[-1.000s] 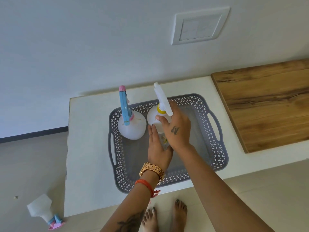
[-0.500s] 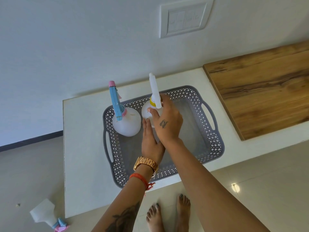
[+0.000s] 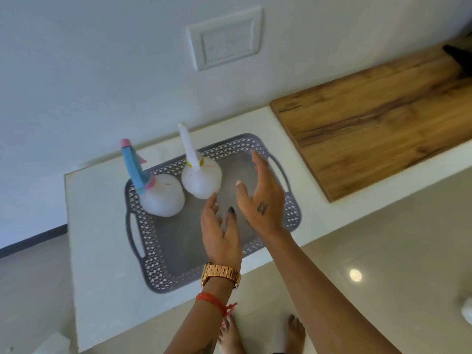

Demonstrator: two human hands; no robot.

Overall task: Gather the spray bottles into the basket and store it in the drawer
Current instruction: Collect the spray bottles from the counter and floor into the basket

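While both my hands hover over the grey basket (image 3: 143, 264), neither holds anything: the fingers (image 3: 256, 164) of my right hand (image 3: 260, 203) are spread and nearly straight above the basket's right half, and my left hand (image 3: 221, 231) has its fingers loosely parted, one fingertip close to the white spray bottle (image 3: 200, 180) though I cannot tell if it touches. That bottle, with a white nozzle and a yellow collar, stands upright in the basket's far part. Just to its left stands the blue spray bottle (image 3: 162, 196), white-bodied with a blue trigger head and a pink tip, also upright inside the basket; the two bottles sit side by side, nearly touching. The basket rests on the white desk (image 3: 97, 226), near its front edge. A wooden board (image 3: 378, 126) lies on the desk to the right, well apart from the basket. On my left wrist are a gold watch (image 3: 221, 274) and an orange thread (image 3: 212, 301). My bare feet (image 3: 296, 330) show on the floor below.
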